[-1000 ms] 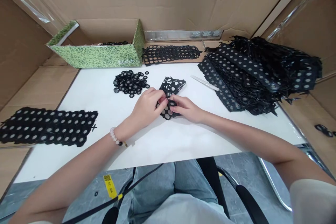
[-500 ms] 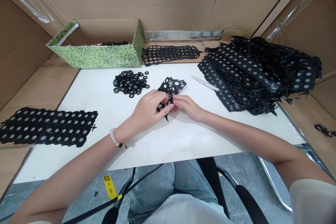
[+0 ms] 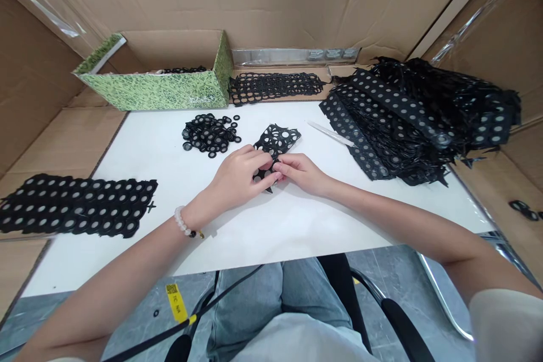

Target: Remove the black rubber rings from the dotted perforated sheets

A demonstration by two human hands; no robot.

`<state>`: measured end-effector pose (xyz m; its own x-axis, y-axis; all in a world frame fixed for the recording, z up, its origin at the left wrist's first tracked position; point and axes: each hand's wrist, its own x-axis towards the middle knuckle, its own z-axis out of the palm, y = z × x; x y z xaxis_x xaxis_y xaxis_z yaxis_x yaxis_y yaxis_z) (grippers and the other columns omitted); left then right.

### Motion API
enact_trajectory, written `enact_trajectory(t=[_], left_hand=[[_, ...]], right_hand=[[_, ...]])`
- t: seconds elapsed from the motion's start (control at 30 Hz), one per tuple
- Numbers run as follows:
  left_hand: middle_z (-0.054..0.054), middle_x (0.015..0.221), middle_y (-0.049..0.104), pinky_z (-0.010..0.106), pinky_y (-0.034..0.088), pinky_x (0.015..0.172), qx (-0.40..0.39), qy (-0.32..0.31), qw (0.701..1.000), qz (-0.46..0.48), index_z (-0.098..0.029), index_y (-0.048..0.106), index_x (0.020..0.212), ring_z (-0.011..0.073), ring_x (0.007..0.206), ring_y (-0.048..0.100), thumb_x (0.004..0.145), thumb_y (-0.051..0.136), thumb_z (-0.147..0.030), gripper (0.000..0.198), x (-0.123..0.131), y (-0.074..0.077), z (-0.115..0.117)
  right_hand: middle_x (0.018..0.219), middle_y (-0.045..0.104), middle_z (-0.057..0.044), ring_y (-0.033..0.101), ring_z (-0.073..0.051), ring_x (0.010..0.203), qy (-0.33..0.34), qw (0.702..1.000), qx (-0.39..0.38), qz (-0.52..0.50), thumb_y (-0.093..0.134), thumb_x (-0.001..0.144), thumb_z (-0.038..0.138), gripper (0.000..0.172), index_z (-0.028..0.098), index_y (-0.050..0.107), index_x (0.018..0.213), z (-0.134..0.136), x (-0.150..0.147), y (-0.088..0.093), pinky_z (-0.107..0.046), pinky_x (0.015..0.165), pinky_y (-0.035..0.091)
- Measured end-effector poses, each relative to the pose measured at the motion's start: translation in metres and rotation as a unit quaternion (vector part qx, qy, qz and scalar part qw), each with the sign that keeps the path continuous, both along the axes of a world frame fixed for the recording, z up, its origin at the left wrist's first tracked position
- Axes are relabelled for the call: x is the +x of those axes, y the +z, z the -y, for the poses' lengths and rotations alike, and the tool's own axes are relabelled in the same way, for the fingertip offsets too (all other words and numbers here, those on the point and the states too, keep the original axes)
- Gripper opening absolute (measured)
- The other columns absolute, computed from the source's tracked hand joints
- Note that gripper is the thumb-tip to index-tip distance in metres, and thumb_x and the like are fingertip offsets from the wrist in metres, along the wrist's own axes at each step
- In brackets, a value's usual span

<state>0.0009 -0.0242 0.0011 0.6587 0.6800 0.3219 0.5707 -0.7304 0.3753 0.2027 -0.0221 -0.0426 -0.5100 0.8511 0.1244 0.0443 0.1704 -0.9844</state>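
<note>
Currently | left hand point(image 3: 237, 178) | right hand point(image 3: 303, 174) | both grips nearly shut on a black perforated sheet point(image 3: 278, 140) (ragged edges)

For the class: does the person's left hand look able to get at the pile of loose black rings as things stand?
Probably yes: only white tabletop lies between the left hand and the loose black rings, though it would likely have to release the perforated black sheet first.
</note>
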Motion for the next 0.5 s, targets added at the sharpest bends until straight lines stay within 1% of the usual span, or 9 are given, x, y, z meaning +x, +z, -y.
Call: enact_trajectory(t=[0.1, 0.13, 0.2, 0.27, 0.33, 0.4, 0.43, 0.5], left_hand=[[0.001, 0.070, 0.057, 0.032, 0.040, 0.068, -0.070, -0.002, 0.998, 0.010, -0.021, 0.048, 0.070, 0.0197, 0.074, 0.053, 0.096, 0.057, -0.049, 0.039, -0.001, 0.001, -0.001], [0.001, 0.071, 0.056, 0.031, 0.040, 0.068, -0.095, -0.003, 0.995, 0.016, -0.021, 0.049, 0.070, 0.0191, 0.074, 0.053, 0.097, 0.056, -0.049, 0.040, -0.001, 0.001, -0.001], [0.001, 0.075, 0.057, 0.032, 0.042, 0.070, -0.134, -0.014, 0.990, 0.030, -0.020, 0.056, 0.075, 0.0188, 0.076, 0.054, 0.099, 0.052, -0.050, 0.039, -0.002, 0.002, -0.002], [0.002, 0.078, 0.058, 0.033, 0.044, 0.075, -0.149, -0.030, 0.987, 0.048, -0.020, 0.061, 0.079, 0.0199, 0.080, 0.055, 0.102, 0.045, -0.048, 0.040, -0.002, 0.002, -0.002], [0.003, 0.075, 0.059, 0.035, 0.045, 0.078, -0.149, -0.031, 0.986, 0.066, -0.020, 0.060, 0.076, 0.0213, 0.082, 0.054, 0.104, 0.038, -0.045, 0.043, -0.001, 0.002, -0.002], [0.004, 0.071, 0.060, 0.037, 0.045, 0.078, -0.143, -0.006, 0.986, 0.088, -0.021, 0.057, 0.070, 0.0223, 0.082, 0.054, 0.103, 0.037, -0.042, 0.043, -0.003, 0.001, -0.007], [0.004, 0.070, 0.060, 0.037, 0.046, 0.077, -0.139, 0.017, 0.985, 0.105, -0.021, 0.056, 0.069, 0.0223, 0.081, 0.055, 0.102, 0.039, -0.042, 0.043, -0.005, 0.001, -0.012], [0.004, 0.070, 0.061, 0.037, 0.046, 0.074, -0.132, 0.086, 0.975, 0.159, -0.021, 0.054, 0.068, 0.0211, 0.077, 0.055, 0.099, 0.043, -0.046, 0.041, -0.018, 0.000, -0.028]], right_hand=[[0.064, 0.054, 0.002, 0.052, -0.014, 0.065, 0.021, 0.999, 0.033, 0.010, 0.053, 0.090, 0.073, 0.057, 0.020, 0.052, 0.067, 0.001, 0.001, 0.002, -0.027, 0.063, 0.044], [0.065, 0.055, 0.001, 0.052, -0.014, 0.066, 0.028, 0.999, 0.036, 0.008, 0.051, 0.091, 0.073, 0.058, 0.020, 0.052, 0.068, 0.001, 0.002, 0.003, -0.027, 0.064, 0.045], [0.068, 0.057, 0.000, 0.055, -0.015, 0.067, 0.037, 0.999, 0.033, 0.000, 0.049, 0.092, 0.074, 0.058, 0.020, 0.054, 0.070, 0.000, 0.003, 0.003, -0.028, 0.066, 0.047], [0.070, 0.059, -0.001, 0.057, -0.015, 0.068, 0.036, 0.999, 0.024, -0.007, 0.049, 0.092, 0.074, 0.058, 0.020, 0.055, 0.071, 0.000, 0.003, 0.003, -0.028, 0.067, 0.048], [0.070, 0.059, -0.001, 0.059, -0.015, 0.068, 0.035, 0.999, 0.016, -0.011, 0.051, 0.091, 0.073, 0.057, 0.020, 0.056, 0.071, 0.000, 0.002, 0.003, -0.029, 0.068, 0.048], [0.069, 0.061, -0.001, 0.059, -0.015, 0.067, 0.032, 0.999, 0.010, -0.013, 0.052, 0.091, 0.072, 0.056, 0.020, 0.056, 0.071, 0.000, 0.000, 0.003, -0.029, 0.068, 0.048], [0.069, 0.061, -0.001, 0.058, -0.015, 0.066, 0.026, 1.000, 0.009, -0.013, 0.053, 0.092, 0.070, 0.055, 0.020, 0.056, 0.070, 0.000, 0.000, 0.003, -0.029, 0.068, 0.048], [0.066, 0.062, -0.001, 0.058, -0.015, 0.064, -0.006, 1.000, 0.002, -0.012, 0.056, 0.091, 0.065, 0.051, 0.021, 0.054, 0.066, -0.001, 0.001, 0.004, -0.029, 0.065, 0.047]])
